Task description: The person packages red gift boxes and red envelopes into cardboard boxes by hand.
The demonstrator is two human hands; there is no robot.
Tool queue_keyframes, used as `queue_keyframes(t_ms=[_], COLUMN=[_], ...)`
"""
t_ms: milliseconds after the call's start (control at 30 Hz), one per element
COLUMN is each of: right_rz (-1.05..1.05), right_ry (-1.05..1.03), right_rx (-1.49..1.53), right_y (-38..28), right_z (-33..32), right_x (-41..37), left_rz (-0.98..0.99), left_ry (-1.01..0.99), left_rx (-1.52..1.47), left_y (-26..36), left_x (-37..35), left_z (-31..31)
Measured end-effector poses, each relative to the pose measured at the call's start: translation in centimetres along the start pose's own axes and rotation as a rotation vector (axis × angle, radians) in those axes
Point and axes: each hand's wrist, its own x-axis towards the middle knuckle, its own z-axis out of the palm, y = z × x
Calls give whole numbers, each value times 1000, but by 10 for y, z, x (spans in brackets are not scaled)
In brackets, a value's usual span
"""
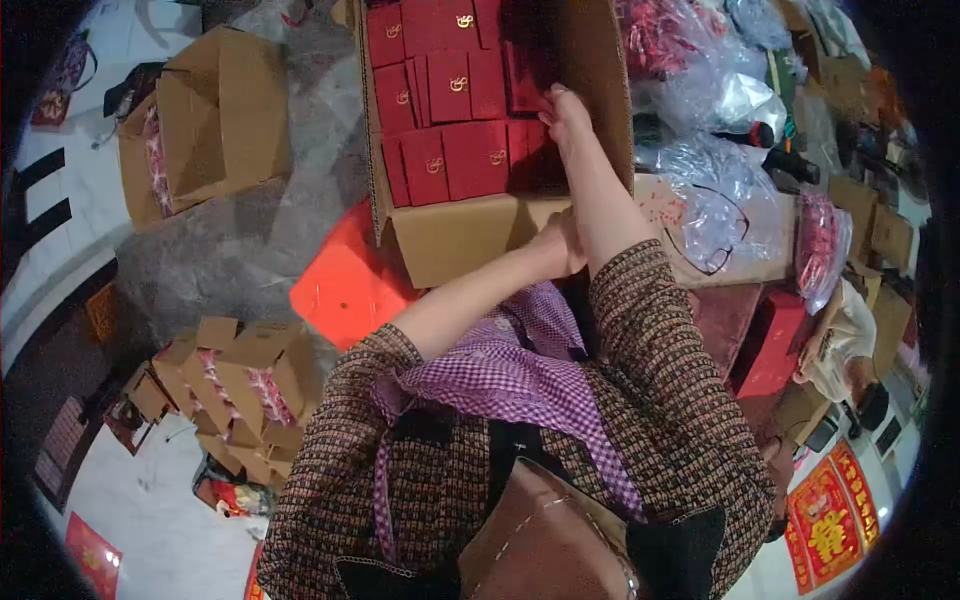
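Deep in an open cardboard carton [440,245], my right hand [567,112] has its fingers closed at the edge of a dark red gift box [525,80]. Rows of red gift boxes with gold lettering [478,157] fill the carton around it, packed side by side. My left hand [562,245] is at the carton's near side, low by its front flap, crossing close under my right forearm. The fingers of that hand are mostly hidden.
An orange-red plastic stool [350,285] shows beneath the carton. Another open carton [215,125] stands at left, with stacked cartons [255,375] below. To the right lie clear plastic bags [715,180], glasses [715,255] on cardboard and a red box [770,345].
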Motion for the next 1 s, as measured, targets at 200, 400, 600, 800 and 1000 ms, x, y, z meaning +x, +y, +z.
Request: queue_keyframes(t_ms=[200, 400, 600, 800, 1000], right_rz=[6, -87, -635, -969, -940], right_ry=[-65, -363, -431, -425, -543], right_rx=[-552, -523, -1013, -1461, -1334], right_y=[15, 30, 60, 83, 55], right_z=[-39, -37, 17, 36, 18], right_x=[2, 7, -8, -22, -29], left_rz=[-627, -800, -910, -891, -876], left_ry=[271, 638, 586, 581, 635], left_rx=[-44, 362, 461, 431, 219], left_y=[-73, -129, -156, -163, -143], left_x=[-26, -48, -67, -75, -66], left_z=[-55, -140, -155, -151, -156])
